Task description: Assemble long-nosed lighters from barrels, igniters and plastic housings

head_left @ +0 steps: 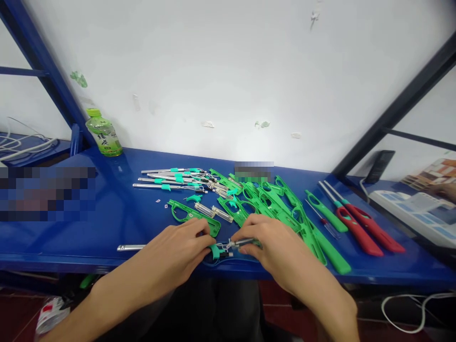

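My left hand [190, 242] is closed, its fingertips pinched at a teal trigger [215, 251] beside thin wires and a black igniter piece [226, 255]. A metal lighter tube [130, 247] runs out to the left from under that forearm. My right hand [261, 235] grips a small clear lighter fuel tank [244, 242], with its valve end towards the left hand. Below both hands lies a blue lighter casing half [213, 262], mostly covered. Just beyond them is a green casing half [180, 211] with clear fuel tanks [221, 213] touching it.
Metal tubes with teal triggers [171, 179] lie at the back left, beside a pile of green casing halves [270, 204]. To the right are red lighters [359, 230] and a screwdriver [323, 221]. A drink bottle [104, 133] stands at the far left by the wall.
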{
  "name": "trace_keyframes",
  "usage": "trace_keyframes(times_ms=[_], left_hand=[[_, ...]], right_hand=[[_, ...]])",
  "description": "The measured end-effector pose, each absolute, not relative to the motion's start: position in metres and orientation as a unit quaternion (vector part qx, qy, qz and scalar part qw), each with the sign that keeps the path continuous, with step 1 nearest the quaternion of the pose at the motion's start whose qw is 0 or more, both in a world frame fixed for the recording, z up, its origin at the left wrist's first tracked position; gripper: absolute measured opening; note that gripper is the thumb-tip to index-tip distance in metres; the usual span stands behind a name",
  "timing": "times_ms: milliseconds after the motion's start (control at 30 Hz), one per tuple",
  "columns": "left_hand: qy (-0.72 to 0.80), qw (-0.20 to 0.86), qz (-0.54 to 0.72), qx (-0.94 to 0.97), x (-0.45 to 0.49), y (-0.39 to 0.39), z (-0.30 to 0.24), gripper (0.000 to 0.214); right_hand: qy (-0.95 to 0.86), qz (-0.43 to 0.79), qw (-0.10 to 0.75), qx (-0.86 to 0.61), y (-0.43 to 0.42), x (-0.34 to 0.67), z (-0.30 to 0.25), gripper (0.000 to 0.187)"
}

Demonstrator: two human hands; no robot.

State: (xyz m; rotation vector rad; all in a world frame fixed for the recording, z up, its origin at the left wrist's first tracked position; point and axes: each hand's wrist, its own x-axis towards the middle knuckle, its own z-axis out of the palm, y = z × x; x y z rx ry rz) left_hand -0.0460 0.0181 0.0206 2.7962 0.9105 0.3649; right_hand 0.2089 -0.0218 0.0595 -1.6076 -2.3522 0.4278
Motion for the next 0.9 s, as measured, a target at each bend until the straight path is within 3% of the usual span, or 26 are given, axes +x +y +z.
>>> trace_keyframes(times_ms=[900], left_hand=[[0.315, 0.081, 0.111, 0.939, -0.0414, 0.0134, 0.0280, 0.022]], right_hand=[[-0.819, 0.177, 0.159, -0.522, -0.0254, 0.2124, 0.0587, 0.025]])
